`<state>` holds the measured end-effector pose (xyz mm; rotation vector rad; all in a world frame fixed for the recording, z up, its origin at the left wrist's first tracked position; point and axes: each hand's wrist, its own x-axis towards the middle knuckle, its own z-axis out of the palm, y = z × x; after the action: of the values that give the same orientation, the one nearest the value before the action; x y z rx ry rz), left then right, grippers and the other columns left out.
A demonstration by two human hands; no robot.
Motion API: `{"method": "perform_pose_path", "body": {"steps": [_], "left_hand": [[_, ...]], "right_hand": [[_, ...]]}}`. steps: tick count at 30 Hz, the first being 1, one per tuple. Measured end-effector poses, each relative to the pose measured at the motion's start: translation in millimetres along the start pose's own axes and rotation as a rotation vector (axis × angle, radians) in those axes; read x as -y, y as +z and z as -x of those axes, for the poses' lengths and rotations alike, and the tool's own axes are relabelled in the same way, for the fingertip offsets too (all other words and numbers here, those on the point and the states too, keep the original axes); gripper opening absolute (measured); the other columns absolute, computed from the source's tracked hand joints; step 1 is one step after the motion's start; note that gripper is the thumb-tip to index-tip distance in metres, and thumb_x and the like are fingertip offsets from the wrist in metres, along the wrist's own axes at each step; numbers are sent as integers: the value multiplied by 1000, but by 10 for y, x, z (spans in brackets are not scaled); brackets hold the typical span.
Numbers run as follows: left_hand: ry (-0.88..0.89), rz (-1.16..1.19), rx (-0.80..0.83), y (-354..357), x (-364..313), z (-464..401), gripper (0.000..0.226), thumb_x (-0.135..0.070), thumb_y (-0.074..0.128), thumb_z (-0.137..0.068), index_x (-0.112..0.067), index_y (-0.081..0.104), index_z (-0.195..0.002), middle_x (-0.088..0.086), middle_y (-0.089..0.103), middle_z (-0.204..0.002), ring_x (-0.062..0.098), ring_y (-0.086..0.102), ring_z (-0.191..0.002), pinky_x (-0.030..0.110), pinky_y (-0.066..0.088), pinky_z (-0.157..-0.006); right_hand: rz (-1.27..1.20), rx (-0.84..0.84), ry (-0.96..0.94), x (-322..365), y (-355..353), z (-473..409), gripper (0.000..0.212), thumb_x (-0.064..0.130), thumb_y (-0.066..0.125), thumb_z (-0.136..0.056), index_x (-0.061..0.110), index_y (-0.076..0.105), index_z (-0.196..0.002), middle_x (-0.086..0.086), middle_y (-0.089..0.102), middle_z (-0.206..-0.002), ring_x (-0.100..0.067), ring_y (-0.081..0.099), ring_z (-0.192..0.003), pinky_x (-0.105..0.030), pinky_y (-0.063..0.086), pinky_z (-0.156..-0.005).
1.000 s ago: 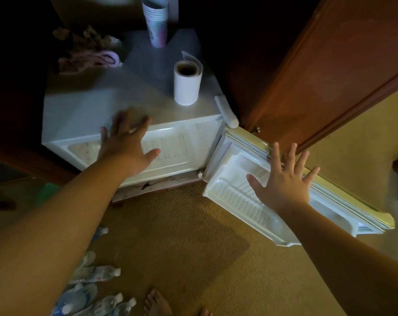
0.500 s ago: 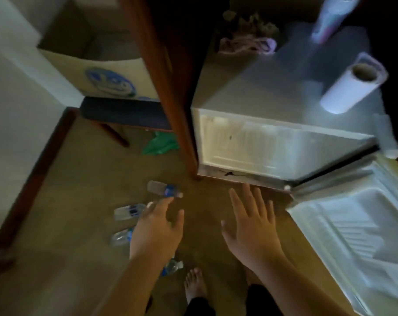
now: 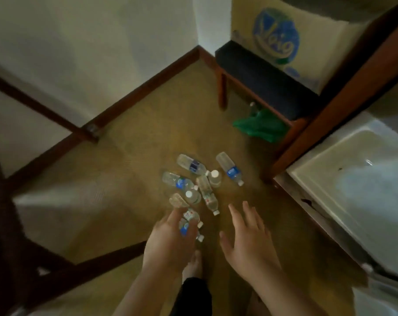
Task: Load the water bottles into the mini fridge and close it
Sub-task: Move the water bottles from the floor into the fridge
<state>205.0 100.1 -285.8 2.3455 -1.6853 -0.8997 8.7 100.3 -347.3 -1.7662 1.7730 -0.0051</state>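
Left hand [image 3: 170,240] hangs fingers apart over the nearest water bottles [image 3: 194,192], contact unclear through the blur, nothing gripped. Right hand [image 3: 248,240] is spread, empty, beside the pile. Bottles lie clustered on the carpet [image 3: 129,169], two standing upright. Mini fridge [image 3: 357,190] sits at right, a green bag [image 3: 262,125] beyond.

Green bag [image 3: 260,125] beside dark bench [image 3: 262,82]
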Motion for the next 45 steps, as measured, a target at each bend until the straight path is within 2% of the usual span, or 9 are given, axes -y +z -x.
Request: {"method": "perform_pose_path", "body": {"steps": [5, 12, 15, 19, 23, 28, 33, 40, 45], "left_hand": [[-148, 129, -16, 474, 543, -74, 33, -64, 52, -93, -54, 47, -124, -38, 50, -97, -14, 52, -87, 10, 37, -65], [-233, 66, 134, 1612, 1286, -728, 32, -51, 54, -97, -34, 49, -125, -9, 68, -107, 12, 67, -90, 35, 59, -75], [-367, 142, 161, 2213, 1601, -973, 35, -55, 52, -97, -30, 49, -121, -6, 69, -105, 8, 65, -82, 26, 51, -65], [-445, 126, 338, 2975, 1938, -1183, 45, -53, 45, -100, -20, 56, -130, 2, 66, -125, 21, 66, -108, 32, 53, -90], [-489, 217, 290, 3487, 2144, -1286, 42, -50, 39, -101, -21, 58, -123, 1, 67, -113, 17, 63, -95, 33, 53, -85], [-782, 566, 276, 3820, 2214, -1458, 40, -32, 48, -104, -6, 66, -129, 17, 68, -128, 34, 66, -118, 47, 55, -100], [-938, 948, 191, 3868, 2233, -1439, 39, -41, 67, -88, -11, 73, -110, 13, 76, -104, 33, 72, -99, 52, 59, -93], [-933, 433, 34, 3127, 1838, -917, 38, -43, 59, -98, -7, 70, -104, -1, 63, -77, 11, 58, -64, 23, 41, -49], [-752, 273, 241, 2197, 1410, -381, 38, -33, 58, -99, -1, 64, -118, 11, 71, -103, 27, 70, -92, 34, 54, -70]], "right_hand": [[76, 51, -112, 19, 593, -220, 73, 74, 26, -87, 43, 21, -152, 4, 29, -164, -18, 32, -149, -39, 37, -110], [79, 149, -222, -113, 1590, -807, 60, 54, 48, -99, 31, 35, -153, 7, 46, -146, -10, 45, -132, -29, 43, -102], [20, 191, -180, -176, 2081, -1137, 51, 43, 48, -101, 28, 39, -149, 0, 51, -142, -18, 51, -126, -36, 47, -97], [-75, 280, -84, -316, 2748, -1559, 53, 35, 50, -100, 26, 39, -151, -3, 53, -147, -22, 54, -130, -40, 47, -99], [-84, 291, -57, -468, 3336, -1918, 43, 31, 60, -98, 19, 51, -139, -9, 61, -136, -28, 60, -121, -38, 49, -90], [-144, 303, 0, -560, 3760, -2143, 36, 37, 67, -94, 17, 55, -123, -7, 67, -119, -27, 66, -105, -38, 53, -82], [-125, 275, 23, -513, 3774, -2132, 34, 33, 66, -96, 9, 59, -120, -9, 62, -117, -22, 63, -98, -33, 52, -79], [-109, 116, -33, -277, 2925, -1525, 33, 40, 57, -100, 10, 58, -113, -9, 66, -102, -27, 65, -92, -31, 40, -68], [-151, 71, 74, -299, 1992, -966, 28, 44, 56, -100, 21, 55, -116, 4, 61, -100, -13, 61, -89, -28, 44, -66]]}}
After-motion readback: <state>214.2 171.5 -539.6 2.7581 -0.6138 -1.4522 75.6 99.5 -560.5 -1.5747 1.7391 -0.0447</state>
